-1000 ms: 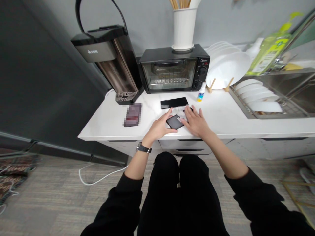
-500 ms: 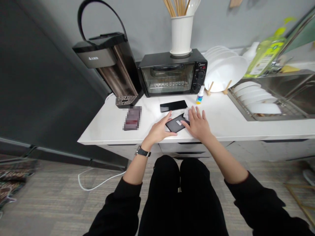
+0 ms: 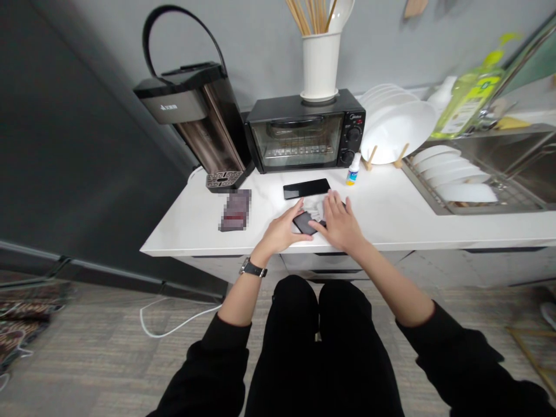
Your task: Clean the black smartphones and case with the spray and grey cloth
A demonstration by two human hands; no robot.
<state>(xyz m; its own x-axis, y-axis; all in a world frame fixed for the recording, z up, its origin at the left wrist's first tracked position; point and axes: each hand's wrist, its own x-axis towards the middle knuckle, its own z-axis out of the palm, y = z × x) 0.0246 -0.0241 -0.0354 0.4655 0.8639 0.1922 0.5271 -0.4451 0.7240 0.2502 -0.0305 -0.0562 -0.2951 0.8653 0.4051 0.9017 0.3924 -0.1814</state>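
A dark phone (image 3: 304, 223) lies slantwise near the counter's front edge. My left hand (image 3: 281, 231) grips its left end, thumb at the near edge and fingers at the far one. Spread over the phone, my right hand (image 3: 341, 225) presses a crumpled white tissue (image 3: 313, 209) onto its surface and hides most of its right part. Just behind them a second black phone (image 3: 306, 189) lies flat on the counter. A small spray bottle (image 3: 353, 169) with a white top and yellow bottom stands beyond my right hand.
A blurred-out flat item (image 3: 236, 210) lies left of my hands, in front of a tall water dispenser (image 3: 216, 127). At the back stands a toaster oven (image 3: 299, 136) topped by a white utensil holder (image 3: 320, 66). White plates (image 3: 393, 130) and a sink (image 3: 516, 168) are to the right.
My right hand has slid left across the phone with the tissue, which now covers the white label seen before. My left hand keeps its grip at the phone's left end.
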